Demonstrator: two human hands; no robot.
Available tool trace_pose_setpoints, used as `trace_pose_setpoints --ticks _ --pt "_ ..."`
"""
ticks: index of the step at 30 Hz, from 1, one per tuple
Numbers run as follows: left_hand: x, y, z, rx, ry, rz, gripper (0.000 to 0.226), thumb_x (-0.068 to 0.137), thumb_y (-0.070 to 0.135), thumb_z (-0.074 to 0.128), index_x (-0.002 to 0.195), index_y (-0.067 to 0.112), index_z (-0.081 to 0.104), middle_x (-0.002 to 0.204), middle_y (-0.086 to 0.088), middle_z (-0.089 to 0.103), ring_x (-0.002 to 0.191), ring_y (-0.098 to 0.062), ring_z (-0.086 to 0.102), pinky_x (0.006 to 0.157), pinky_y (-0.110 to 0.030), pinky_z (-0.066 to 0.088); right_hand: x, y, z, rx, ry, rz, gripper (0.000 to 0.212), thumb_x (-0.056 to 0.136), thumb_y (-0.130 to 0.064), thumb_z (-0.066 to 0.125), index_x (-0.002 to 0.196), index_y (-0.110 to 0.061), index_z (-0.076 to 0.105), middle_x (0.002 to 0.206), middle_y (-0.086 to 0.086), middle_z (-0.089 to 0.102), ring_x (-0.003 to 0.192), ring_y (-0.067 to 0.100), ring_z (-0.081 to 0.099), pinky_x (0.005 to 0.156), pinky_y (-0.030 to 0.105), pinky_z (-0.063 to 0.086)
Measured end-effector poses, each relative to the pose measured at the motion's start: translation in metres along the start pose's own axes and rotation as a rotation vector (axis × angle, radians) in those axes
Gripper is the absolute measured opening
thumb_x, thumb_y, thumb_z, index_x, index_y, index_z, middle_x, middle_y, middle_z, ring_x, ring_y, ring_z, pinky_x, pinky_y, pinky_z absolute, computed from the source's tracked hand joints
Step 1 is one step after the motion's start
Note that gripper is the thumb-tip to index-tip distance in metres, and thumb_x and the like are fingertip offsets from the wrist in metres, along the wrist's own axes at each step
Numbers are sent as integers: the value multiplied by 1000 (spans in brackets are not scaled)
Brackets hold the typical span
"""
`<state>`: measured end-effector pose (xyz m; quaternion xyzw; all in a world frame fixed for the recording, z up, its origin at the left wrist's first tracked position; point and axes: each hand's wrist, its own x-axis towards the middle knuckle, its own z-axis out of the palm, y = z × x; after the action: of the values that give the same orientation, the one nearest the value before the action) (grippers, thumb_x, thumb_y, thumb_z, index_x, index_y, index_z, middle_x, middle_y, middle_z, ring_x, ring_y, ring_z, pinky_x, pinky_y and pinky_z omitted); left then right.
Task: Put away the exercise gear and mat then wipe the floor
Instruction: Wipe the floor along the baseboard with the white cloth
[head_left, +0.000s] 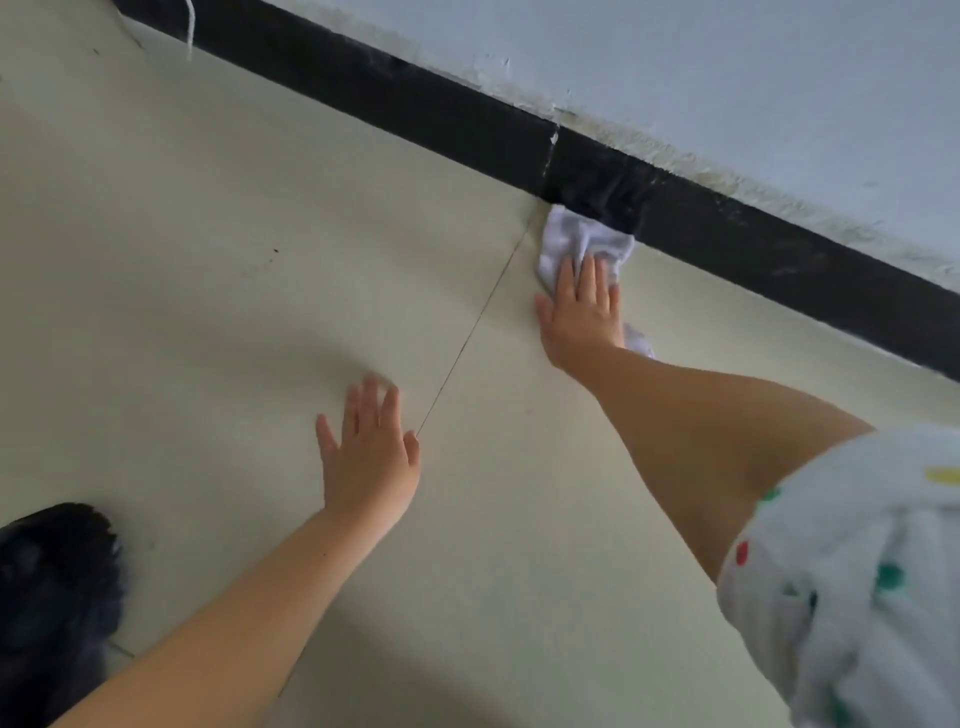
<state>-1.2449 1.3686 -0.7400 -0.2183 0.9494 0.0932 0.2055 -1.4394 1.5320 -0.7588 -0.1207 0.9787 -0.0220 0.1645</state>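
The right hand (579, 306) presses flat, fingers straight, on a white cloth (582, 241) lying on the floor (208, 234) against the black baseboard (415, 104). The left hand (369, 457) rests released, fingers spread, on the floor.

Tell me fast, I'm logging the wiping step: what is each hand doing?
Left hand: open, flat on the floor.
Right hand: open, pressing the white cloth.
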Motion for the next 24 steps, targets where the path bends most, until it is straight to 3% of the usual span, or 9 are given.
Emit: trace_pose_setpoints --ticks 3,6,10,13,16,17,19,22,24 --pt "-3 40 1 -50 28 39 58 99 27 35 151 19 12 160 -7 -2 148 -20 -1 115 -53 4 1 -28 0 68 -24 -108 58 102 -41 9 152 -14 -6 159 11 -13 146 26 -15 119 42 -8" --pt "-12 68 13 2 -49 153 62 100 37 29 152 23 -2 159 -6 -14 147 -21 -10 116 -52 4 -17 3 6 139 -13 -140 55 103 -38 8 152 -19 -6 159 1 -14 146 16 -14 119 38 -6" --pt "-15 63 25 9 -61 162 66 99 42 28 151 24 -8 158 -5 -18 146 -22 -15 115 -52 2 -78 114 17 230 107 282 56 102 -38 15 153 -20 -1 160 1 -7 147 15 -7 119 35 -5" --pt "-14 61 25 -5 -55 171 66 99 42 30 151 25 -7 159 -4 -17 146 -20 -14 115 -52 2 -132 205 21 358 180 738 56 102 -36 19 153 -16 5 160 9 0 148 21 -1 119 38 -2" --pt "-12 62 22 -34 -26 184 62 100 36 31 152 23 0 160 -5 -10 148 -21 -8 115 -52 4 -140 223 22 471 203 1048 58 102 -37 21 152 -9 10 160 15 2 147 26 -1 119 39 -2" --pt "-12 60 21 -64 -7 191 60 101 32 32 152 21 3 160 -4 -5 148 -19 -4 116 -51 5 -133 206 25 460 206 1029 58 102 -37 22 151 -7 11 159 16 3 147 27 -1 119 39 -2" --pt "-12 56 16 -260 47 182 56 102 23 32 152 15 8 160 -4 5 148 -16 6 117 -45 6 -119 149 30 394 203 811 58 102 -35 26 151 -6 13 159 18 6 147 28 1 119 38 -2" --pt "-10 48 2 -646 108 63 53 103 16 28 151 10 7 160 -3 8 147 -13 9 116 -24 7 -117 29 45 255 102 246 60 102 -37 21 151 -7 4 159 14 -3 147 25 -7 118 36 -9" --pt "-7 41 -5 -733 139 -42 53 103 16 27 152 9 8 160 -5 10 147 -15 11 114 -20 9 -138 -37 50 201 -75 -121 61 102 -41 14 151 -9 -7 158 9 -16 145 21 -20 116 37 -15"
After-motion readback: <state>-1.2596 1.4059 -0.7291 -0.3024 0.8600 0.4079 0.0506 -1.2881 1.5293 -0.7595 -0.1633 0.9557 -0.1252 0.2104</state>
